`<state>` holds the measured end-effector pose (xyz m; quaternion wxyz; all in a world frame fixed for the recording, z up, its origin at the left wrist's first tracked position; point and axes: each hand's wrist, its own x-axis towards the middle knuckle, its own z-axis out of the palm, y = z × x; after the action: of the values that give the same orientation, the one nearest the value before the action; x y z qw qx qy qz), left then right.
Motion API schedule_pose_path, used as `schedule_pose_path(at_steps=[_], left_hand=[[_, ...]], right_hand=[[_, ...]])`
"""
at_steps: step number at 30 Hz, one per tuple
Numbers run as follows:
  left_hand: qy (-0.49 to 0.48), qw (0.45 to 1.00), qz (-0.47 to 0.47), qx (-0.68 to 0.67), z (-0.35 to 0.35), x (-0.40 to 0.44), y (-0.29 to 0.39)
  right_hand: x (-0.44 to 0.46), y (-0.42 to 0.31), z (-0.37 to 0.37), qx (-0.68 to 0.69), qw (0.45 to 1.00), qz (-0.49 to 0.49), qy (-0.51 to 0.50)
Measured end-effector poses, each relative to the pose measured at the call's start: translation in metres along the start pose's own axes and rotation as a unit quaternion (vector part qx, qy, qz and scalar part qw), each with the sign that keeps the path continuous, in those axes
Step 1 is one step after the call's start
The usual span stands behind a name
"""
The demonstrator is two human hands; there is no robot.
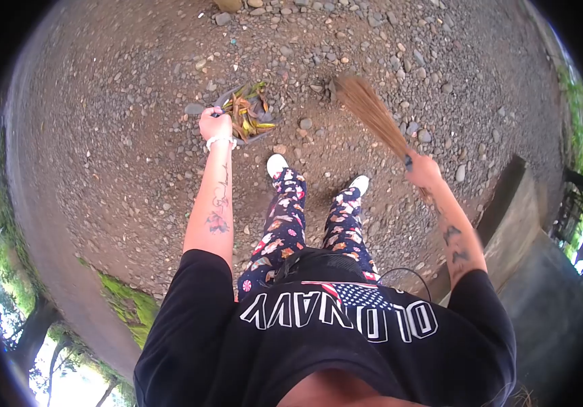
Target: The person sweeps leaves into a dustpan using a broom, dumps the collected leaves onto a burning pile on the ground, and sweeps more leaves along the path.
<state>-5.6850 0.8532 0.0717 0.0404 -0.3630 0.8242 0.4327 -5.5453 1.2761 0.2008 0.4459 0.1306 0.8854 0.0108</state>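
My left hand (215, 125) is closed around the handle of a dustpan (259, 138), whose grey rim shows around its load. Yellow, green and brown leaves (245, 114) lie heaped in the pan. Off to the right, my right hand (424, 171) grips a broom (371, 112) with long brown bristles by its upper end. The bristle tips point up and left over the gravel, a short way right of the dustpan. Whether the tips touch the ground I cannot tell.
Stony ground (169, 163) spreads all around my white shoes (276, 165). A concrete ledge (508, 210) stands at the right, close to my right arm. Green moss (125, 302) grows at the lower left. A larger rock (228, 5) sits at the top edge.
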Motion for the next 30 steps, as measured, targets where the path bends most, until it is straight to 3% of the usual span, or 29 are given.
schedule_pose_path(at_steps=[1, 3, 10, 12, 14, 16, 19, 21, 28, 30], left_hand=[[0.003, 1.000, -0.003, -0.002, 0.000, -0.002, 0.002], [0.008, 1.000, 0.001, -0.013, -0.001, -0.002, 0.003], [0.032, 0.998, 0.048, -0.040, -0.004, 0.009, -0.017], [0.042, 0.995, 0.061, -0.060, -0.007, 0.010, -0.018], [0.038, 0.996, 0.045, -0.062, -0.004, 0.015, -0.019], [0.037, 0.997, 0.025, -0.060, -0.009, 0.013, -0.019], [0.030, 0.999, -0.010, -0.030, -0.013, 0.003, 0.000], [0.053, 0.998, 0.003, -0.026, -0.017, -0.001, -0.001], [0.095, 0.993, 0.011, -0.069, -0.030, 0.004, -0.028], [0.110, 0.992, 0.000, -0.063, -0.030, -0.001, -0.028]], right_hand=[[0.010, -0.006, 0.000, -0.004, 1.000, -0.003, 0.001], [0.021, -0.016, -0.001, -0.083, 0.986, -0.144, -0.030], [-0.045, 0.024, -0.025, 0.120, 0.985, -0.117, -0.038], [-0.053, 0.034, -0.025, 0.169, 0.977, -0.132, 0.006], [-0.047, 0.024, -0.027, 0.169, 0.980, -0.106, 0.003], [-0.025, -0.003, -0.016, 0.179, 0.984, -0.013, -0.016], [0.006, -0.053, 0.014, 0.154, 0.988, -0.025, -0.009], [-0.009, -0.084, 0.022, 0.162, 0.981, -0.110, -0.021], [-0.062, -0.032, -0.014, 0.305, 0.928, -0.189, -0.100], [-0.059, -0.031, -0.018, 0.339, 0.925, -0.115, -0.130]])
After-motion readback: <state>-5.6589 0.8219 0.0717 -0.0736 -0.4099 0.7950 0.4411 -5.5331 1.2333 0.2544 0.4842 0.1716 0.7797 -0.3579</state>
